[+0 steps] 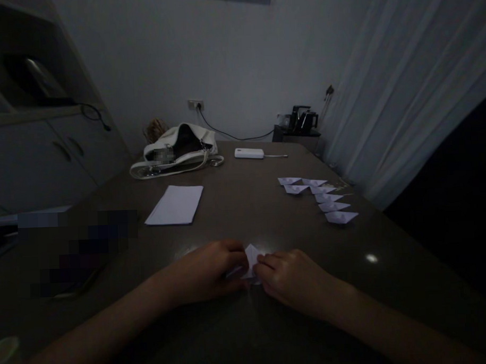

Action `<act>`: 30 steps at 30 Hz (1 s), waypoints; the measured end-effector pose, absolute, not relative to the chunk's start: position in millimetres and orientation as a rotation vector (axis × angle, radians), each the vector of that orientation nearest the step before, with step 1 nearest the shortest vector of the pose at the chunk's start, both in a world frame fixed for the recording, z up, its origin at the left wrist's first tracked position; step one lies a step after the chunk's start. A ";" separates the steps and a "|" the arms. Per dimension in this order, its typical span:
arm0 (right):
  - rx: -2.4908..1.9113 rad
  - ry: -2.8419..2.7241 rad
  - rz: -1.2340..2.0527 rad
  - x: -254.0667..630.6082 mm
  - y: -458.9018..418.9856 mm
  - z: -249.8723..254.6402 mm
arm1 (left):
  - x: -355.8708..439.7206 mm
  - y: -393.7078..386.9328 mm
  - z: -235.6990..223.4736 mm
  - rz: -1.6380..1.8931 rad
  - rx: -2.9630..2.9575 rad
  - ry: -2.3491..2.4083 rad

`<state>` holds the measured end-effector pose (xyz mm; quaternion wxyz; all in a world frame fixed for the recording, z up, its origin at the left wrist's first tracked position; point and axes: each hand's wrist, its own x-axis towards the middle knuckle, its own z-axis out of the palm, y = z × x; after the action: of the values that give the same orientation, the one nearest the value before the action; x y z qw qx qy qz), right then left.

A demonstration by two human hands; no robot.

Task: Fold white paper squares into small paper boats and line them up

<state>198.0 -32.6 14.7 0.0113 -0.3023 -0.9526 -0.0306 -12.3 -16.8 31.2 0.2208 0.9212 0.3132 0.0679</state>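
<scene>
A small folded piece of white paper (251,257) lies on the dark table (236,214) close to me. My left hand (208,271) presses on its left side and my right hand (292,278) pinches its right side; only a pointed tip shows between the fingers. Several finished paper boats (321,198) stand in rows at the right of the table. A stack of flat white sheets (175,204) lies to the left of centre.
A white handbag (178,150) sits at the far side, with a white power bank (249,153) and its cable beside it. A kettle (302,119) stands on a side stand behind. Curtains hang at the right, cabinets at the left.
</scene>
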 end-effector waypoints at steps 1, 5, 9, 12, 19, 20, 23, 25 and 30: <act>-0.936 -2.973 -0.114 198.3 -32.1 13.8 | -12.1 -16.8 30.3 0.193 2.547 0.866; -0.959 -2.954 -0.166 198.7 -30.3 12.5 | -10.5 -16.1 26.6 0.250 2.554 0.857; -1.015 -2.925 -0.100 198.4 -29.6 15.5 | -8.9 -14.2 22.4 0.293 2.576 0.881; -1.038 -2.870 0.014 198.7 -27.3 17.8 | -9.3 -11.7 18.3 0.343 2.556 0.866; -1.133 -2.686 0.249 201.1 -15.6 12.0 | -9.7 -6.8 13.2 0.335 2.467 0.967; -1.140 -2.670 0.265 201.3 -14.5 10.2 | -9.3 -6.7 12.7 0.329 2.457 0.980; -1.160 -2.632 0.297 201.5 -12.7 5.6 | -7.9 -7.7 11.6 0.343 2.417 1.036; -1.160 -2.611 0.312 201.5 -12.2 3.7 | -6.6 -9.2 11.7 0.355 2.390 1.083; -1.145 -2.582 0.346 201.2 -10.7 1.7 | -3.5 -12.6 13.4 0.315 2.374 1.189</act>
<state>201.2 -10.7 1.7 0.1472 -0.3980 -0.8975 0.1203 -3.5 -12.6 13.4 0.2320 0.8637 0.4326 0.1147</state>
